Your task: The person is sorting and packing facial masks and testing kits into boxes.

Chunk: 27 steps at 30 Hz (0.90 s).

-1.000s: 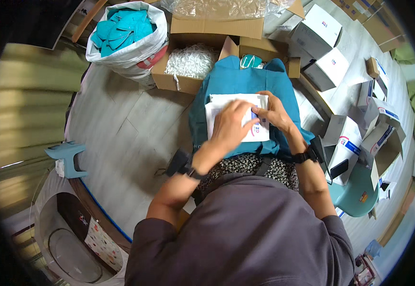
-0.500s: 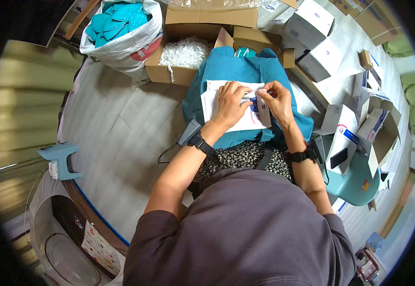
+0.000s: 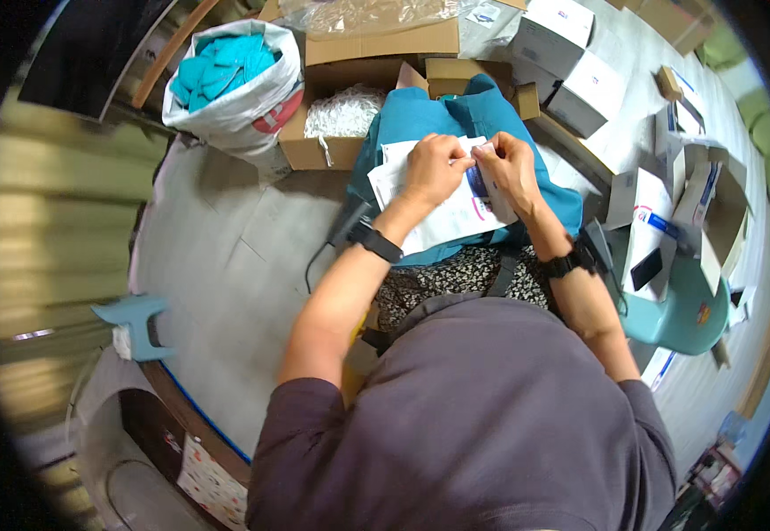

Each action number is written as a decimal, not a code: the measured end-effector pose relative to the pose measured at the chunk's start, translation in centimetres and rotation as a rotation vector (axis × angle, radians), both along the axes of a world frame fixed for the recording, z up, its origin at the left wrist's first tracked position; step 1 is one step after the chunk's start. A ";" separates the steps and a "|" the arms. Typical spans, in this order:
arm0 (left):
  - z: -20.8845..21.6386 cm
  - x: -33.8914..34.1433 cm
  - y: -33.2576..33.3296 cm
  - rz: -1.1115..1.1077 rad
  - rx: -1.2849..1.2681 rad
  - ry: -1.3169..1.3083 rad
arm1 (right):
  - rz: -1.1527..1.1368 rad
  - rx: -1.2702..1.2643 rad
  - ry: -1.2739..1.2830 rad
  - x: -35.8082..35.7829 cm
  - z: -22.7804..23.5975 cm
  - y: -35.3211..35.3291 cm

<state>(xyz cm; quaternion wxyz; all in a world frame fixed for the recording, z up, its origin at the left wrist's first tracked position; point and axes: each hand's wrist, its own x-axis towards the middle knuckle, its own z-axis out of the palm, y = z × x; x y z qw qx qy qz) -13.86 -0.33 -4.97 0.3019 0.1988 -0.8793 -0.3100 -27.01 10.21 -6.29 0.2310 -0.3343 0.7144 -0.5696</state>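
A small stack of white flat packets (image 3: 442,226) with blue and pink print lies on a teal cloth (image 3: 551,199) over my lap. My left hand (image 3: 434,168) is closed at the top of the uppermost packet, its thumb and fingers pinched together. Close beside it, my right hand (image 3: 511,170) pinches the upper right corner of the same packet between thumb and fingers. The fingers hide most of that top edge, so I cannot see whether it is open or sealed.
Ahead stand a white sack (image 3: 234,128) of teal fabric pieces and a cardboard box (image 3: 332,153) holding white cords. White cartons (image 3: 587,93) are at the far right. Opened cartons (image 3: 650,208) and a phone (image 3: 647,268) rest on a teal stool (image 3: 668,323). Another small stool (image 3: 142,326) stands left.
My left hand's fingers, earlier spread over the packet, have curled into a pinch at its top edge. My right hand stays at the corner. The whole view has shifted slightly.
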 end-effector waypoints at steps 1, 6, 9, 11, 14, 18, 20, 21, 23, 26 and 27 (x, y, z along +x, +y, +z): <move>0.7 -0.2 0.8 0.000 -0.142 0.079 | -0.007 0.001 -0.051 0.0 -0.4 -0.4; 2.9 0.8 4.6 -0.230 -0.340 0.245 | -0.146 0.110 -0.017 -1.7 -4.1 -2.0; 4.3 2.5 7.3 -0.249 0.024 0.260 | -0.141 0.216 0.287 -0.8 -3.3 -1.2; 7.6 3.9 7.8 -0.263 0.242 0.210 | -0.223 0.312 0.306 -1.2 -4.3 -0.4; 8.5 4.9 7.4 -0.216 0.304 0.125 | -0.188 0.294 0.293 -0.5 -2.6 0.0; 6.6 2.5 2.8 0.165 0.212 -0.068 | -0.171 0.175 0.259 0.2 -1.5 0.9; 3.3 1.1 -0.4 0.211 -0.014 -0.169 | -0.139 0.094 0.258 0.6 -1.2 0.8; 1.7 0.7 -1.2 0.198 -0.028 -0.209 | -0.124 0.058 0.259 0.7 -1.2 0.9; 0.1 1.0 -2.0 0.207 -0.078 -0.272 | -0.074 0.080 0.242 1.0 -0.4 0.3; 0.0 0.7 -1.5 0.177 -0.040 -0.296 | -0.061 0.038 0.229 1.3 -0.3 0.5; 0.5 0.7 -1.0 0.172 -0.013 -0.291 | -0.055 -0.010 0.193 1.2 0.0 0.3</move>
